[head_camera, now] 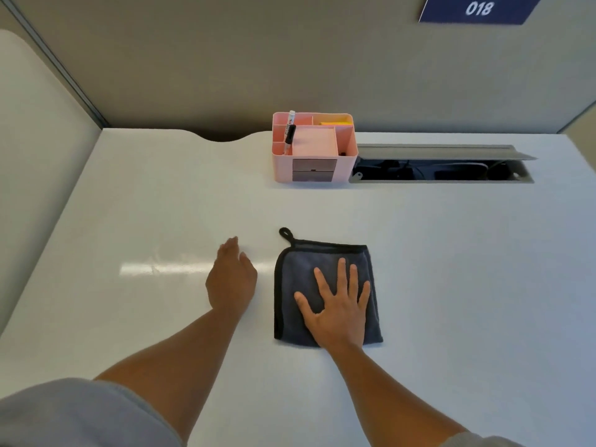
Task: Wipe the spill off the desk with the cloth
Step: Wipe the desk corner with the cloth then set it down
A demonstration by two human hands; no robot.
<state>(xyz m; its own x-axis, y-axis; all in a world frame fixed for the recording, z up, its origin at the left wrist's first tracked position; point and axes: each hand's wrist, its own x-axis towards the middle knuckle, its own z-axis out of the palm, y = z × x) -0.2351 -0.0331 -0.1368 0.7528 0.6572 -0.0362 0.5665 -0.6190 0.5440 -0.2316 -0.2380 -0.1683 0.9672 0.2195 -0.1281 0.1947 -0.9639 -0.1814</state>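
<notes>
A folded dark grey cloth with black trim and a hanging loop lies flat on the white desk, near the middle. My right hand rests palm down on the cloth, fingers spread and flat, pressing rather than gripping. My left hand sits on its edge on the bare desk just left of the cloth, fingers together and extended, holding nothing. No spill is clearly visible; only a faint glossy reflection shows left of my left hand.
A pink desk organiser with a marker and sticky notes stands at the back centre. To its right an open cable tray slot is cut into the desk. Grey partition walls close the back and left.
</notes>
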